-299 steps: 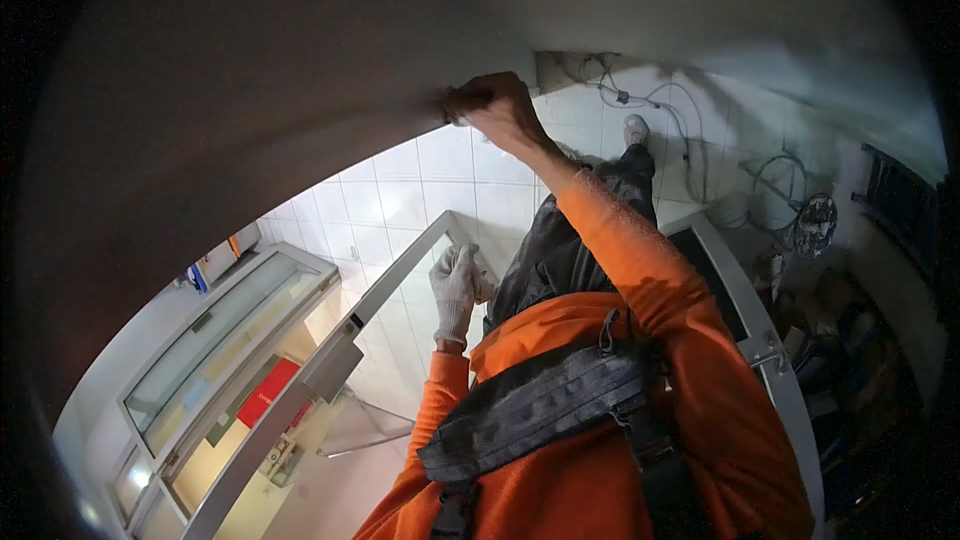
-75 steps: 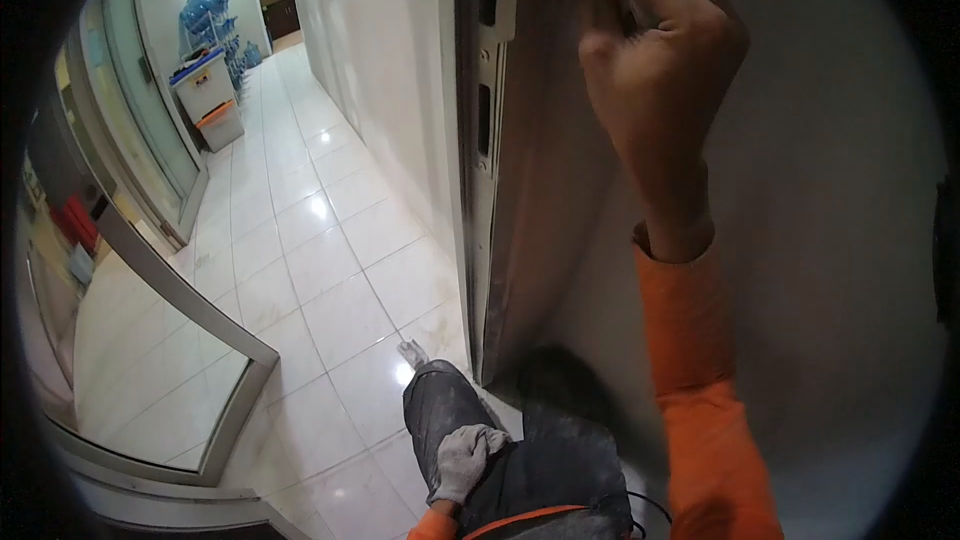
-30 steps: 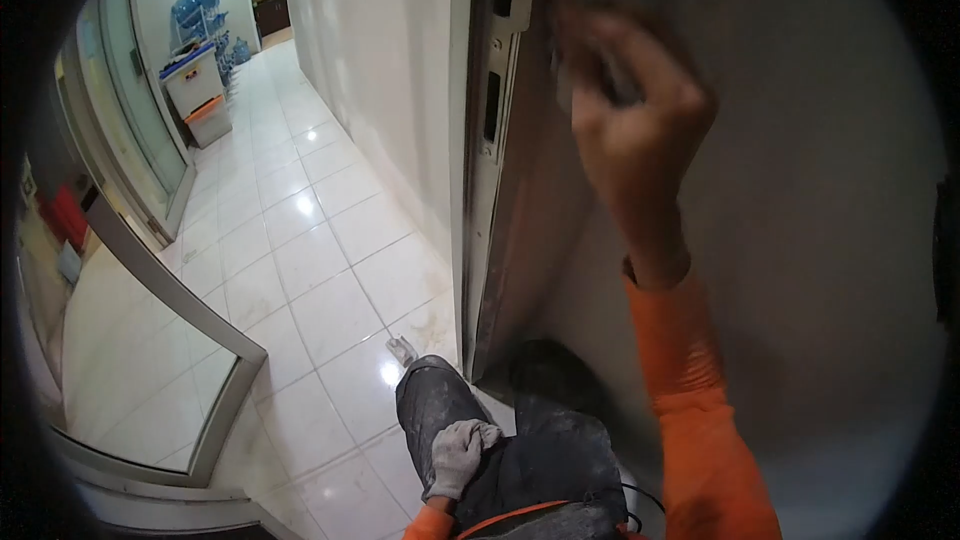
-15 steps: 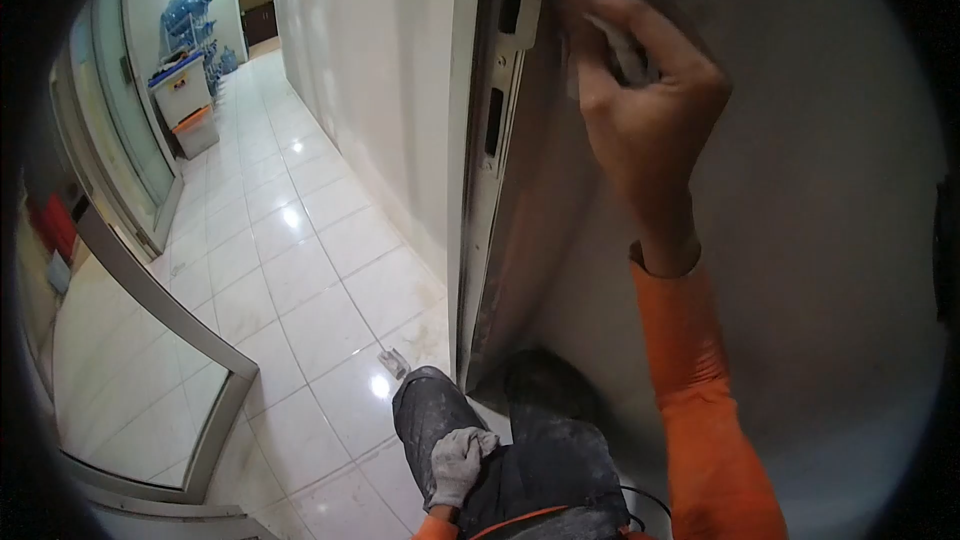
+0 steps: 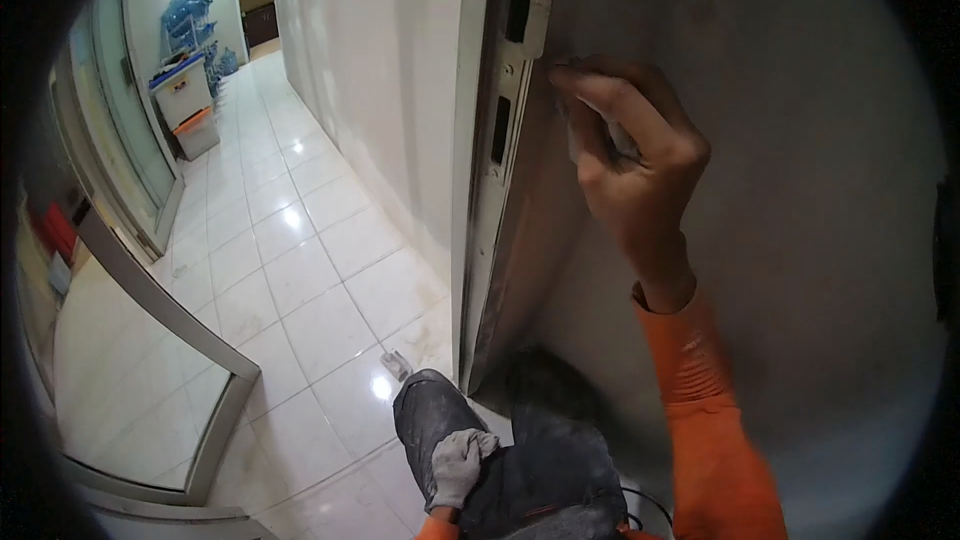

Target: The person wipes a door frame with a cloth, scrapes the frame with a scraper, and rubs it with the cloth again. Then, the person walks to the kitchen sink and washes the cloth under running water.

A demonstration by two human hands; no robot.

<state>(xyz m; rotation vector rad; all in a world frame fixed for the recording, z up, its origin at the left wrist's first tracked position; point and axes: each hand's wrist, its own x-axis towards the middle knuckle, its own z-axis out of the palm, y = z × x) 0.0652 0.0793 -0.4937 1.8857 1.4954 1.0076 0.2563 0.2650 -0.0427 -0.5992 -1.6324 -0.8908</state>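
Right hand [image 5: 645,155]: bare, fingers bent in a pinch around a pale scrap [image 5: 624,143], mostly hidden by the fingers; possibly paper or cloth, too little shows to settle it. Fingertips are beside the door frame [image 5: 490,275], right of the metal plate [image 5: 507,90] with its two dark slots; whether they touch the surface is unclear. Frame top is cut off by the picture's upper edge.

Left hand [image 5: 457,470]: gloved, curled, resting on the trousers [image 5: 540,485]; cannot tell whether it grips anything. Farther leg sinks into shadow. Cable [image 5: 648,502] shows only partly beside it. Glass door [image 5: 150,360] at left is cropped by the dark rim.
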